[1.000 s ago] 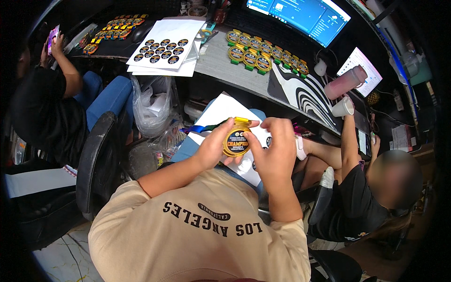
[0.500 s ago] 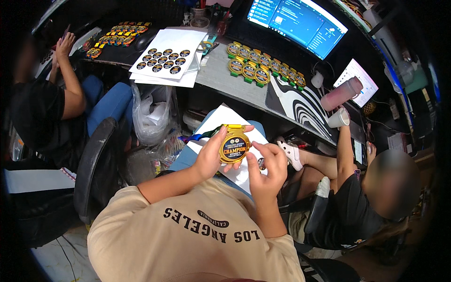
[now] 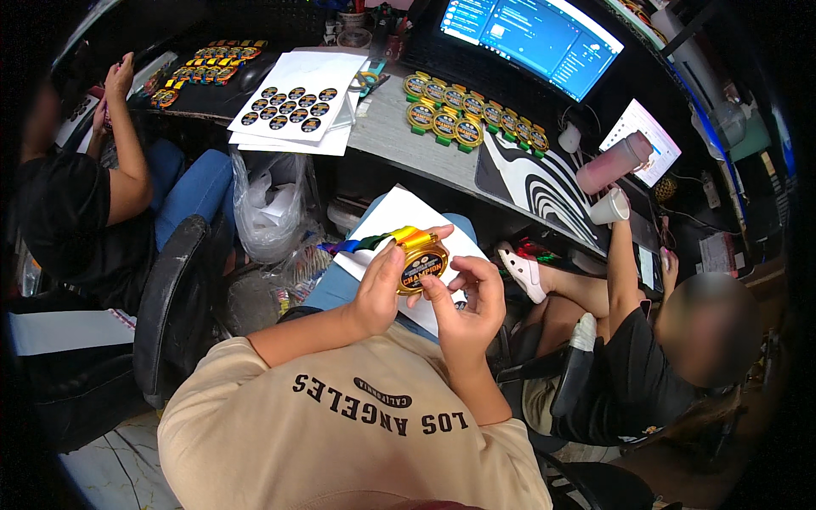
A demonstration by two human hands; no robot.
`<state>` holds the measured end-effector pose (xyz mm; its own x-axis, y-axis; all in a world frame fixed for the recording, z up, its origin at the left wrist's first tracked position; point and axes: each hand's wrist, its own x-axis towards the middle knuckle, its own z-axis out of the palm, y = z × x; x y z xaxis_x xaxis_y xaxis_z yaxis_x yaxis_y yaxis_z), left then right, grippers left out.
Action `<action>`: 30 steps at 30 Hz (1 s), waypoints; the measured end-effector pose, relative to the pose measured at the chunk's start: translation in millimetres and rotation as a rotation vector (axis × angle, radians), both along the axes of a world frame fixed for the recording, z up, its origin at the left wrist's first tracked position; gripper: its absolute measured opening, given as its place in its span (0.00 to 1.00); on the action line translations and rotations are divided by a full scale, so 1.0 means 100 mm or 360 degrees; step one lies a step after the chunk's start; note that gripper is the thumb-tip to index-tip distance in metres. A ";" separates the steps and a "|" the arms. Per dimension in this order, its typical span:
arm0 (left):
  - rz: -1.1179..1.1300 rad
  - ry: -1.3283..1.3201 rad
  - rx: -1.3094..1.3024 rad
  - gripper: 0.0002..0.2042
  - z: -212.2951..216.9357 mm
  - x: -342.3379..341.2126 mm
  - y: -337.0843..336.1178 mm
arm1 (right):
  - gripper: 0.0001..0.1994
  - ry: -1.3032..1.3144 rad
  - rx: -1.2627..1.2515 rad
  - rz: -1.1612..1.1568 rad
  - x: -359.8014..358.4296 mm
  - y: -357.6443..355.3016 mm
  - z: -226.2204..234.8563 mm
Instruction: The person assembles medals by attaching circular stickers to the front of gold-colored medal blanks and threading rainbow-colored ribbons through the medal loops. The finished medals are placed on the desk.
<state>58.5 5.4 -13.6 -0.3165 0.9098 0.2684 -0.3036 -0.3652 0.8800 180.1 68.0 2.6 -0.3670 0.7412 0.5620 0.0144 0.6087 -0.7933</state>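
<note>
A round gold medal [image 3: 422, 263] with a dark printed disc on its face is held over my lap. My left hand [image 3: 378, 287] grips it along the left edge, its fingers partly behind the medal. A ribbon [image 3: 408, 233], yellow near the medal and green to blue further left, trails from its top. With the thumb pressed on the lower part of the disc, my right hand [image 3: 470, 299] curls its fingers at the medal's right edge. Beneath both hands lies a white sheet [image 3: 398, 212] on my lap, with part of a dark round sticker showing by my right hand.
Several gold medals [image 3: 444, 121] lie in rows on the grey desk [image 3: 382, 127], beside a black-and-white mat [image 3: 544, 194]. Left of them, white sheets [image 3: 255, 136] carry round stickers. A monitor [image 3: 531, 42] stands behind. Co-workers sit on both sides; the right one holds a white cup [image 3: 609, 206].
My right thumb has come onto the medal's face from beside it. The medal has tilted, and more of the yellow ribbon shows. The view has shifted slightly.
</note>
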 end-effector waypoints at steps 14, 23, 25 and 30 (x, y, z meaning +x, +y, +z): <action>-0.0316 -0.0339 -0.0060 0.37 0.11 -0.02 -0.05 | 0.15 0.0396 -0.0527 0.0202 0.06 -0.01 -0.03; -0.0117 -0.0044 -0.0061 0.33 0.01 0.02 -0.05 | 0.11 0.0119 -0.0116 0.0043 0.07 -0.04 0.03; -0.0101 0.0099 0.0050 0.31 -0.05 0.04 -0.07 | 0.11 0.0128 -0.0111 0.0042 0.06 -0.04 0.03; 0.0050 0.0494 0.0353 0.28 -0.16 0.03 -0.05 | 0.10 0.0104 0.0060 -0.0009 0.04 -0.05 0.05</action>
<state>61.6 0.3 -29.6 -0.2162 0.8098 0.5454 -0.0207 -0.5623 0.8267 184.6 62.9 8.1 -0.3245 0.7210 0.6123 -0.0328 0.6384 -0.7690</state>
